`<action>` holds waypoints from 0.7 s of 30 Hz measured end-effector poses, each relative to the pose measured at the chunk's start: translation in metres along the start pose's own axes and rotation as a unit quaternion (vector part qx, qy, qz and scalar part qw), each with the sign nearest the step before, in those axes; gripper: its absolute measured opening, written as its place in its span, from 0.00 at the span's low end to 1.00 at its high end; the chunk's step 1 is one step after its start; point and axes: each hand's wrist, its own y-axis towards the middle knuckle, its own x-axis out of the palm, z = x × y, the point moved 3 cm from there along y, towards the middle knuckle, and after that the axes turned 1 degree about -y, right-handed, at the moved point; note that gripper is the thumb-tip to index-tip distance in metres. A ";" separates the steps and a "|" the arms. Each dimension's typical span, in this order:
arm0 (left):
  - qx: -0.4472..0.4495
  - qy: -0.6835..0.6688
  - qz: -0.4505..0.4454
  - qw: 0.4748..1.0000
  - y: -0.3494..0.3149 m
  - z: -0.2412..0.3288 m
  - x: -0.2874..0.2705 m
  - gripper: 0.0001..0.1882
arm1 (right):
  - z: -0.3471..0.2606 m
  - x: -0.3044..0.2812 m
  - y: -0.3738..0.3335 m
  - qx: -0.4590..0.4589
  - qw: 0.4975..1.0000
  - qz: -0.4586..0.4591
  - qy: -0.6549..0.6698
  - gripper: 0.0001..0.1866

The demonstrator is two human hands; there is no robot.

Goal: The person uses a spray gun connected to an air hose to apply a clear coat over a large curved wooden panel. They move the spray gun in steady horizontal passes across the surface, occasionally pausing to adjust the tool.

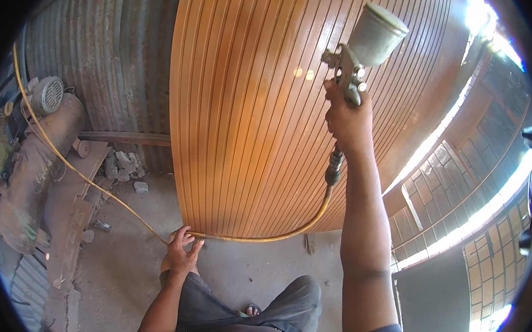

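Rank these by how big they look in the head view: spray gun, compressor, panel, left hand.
1. Panel
2. Compressor
3. Spray gun, though its nearness to the camera may enlarge it
4. Left hand

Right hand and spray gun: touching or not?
Touching. The head view shows the right hand wrapped around the grip of the spray gun, fingers closed below its cup.
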 end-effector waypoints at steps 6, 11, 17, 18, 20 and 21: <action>-0.007 0.001 -0.018 1.000 -0.001 0.002 0.002 0.36 | -0.038 -0.003 0.021 -0.044 0.999 0.026 0.017 0.16; -0.013 -0.006 -0.028 1.000 0.000 0.002 0.004 0.37 | -0.053 -0.008 0.028 -0.067 0.995 0.059 0.039 0.15; -0.007 -0.005 -0.031 0.999 0.001 0.003 0.004 0.39 | -0.052 -0.005 0.034 -0.117 0.989 0.077 0.055 0.15; -0.007 -0.002 -0.032 0.999 0.000 0.003 0.004 0.39 | -0.049 -0.005 0.034 -0.098 0.992 0.067 0.043 0.15; 0.015 -0.009 -0.026 1.000 0.001 0.003 0.004 0.38 | -0.043 -0.003 0.036 -0.084 0.995 0.053 0.029 0.15; 0.005 -0.003 -0.028 1.000 0.002 0.003 0.004 0.38 | -0.040 0.000 0.035 -0.084 0.995 0.047 0.026 0.15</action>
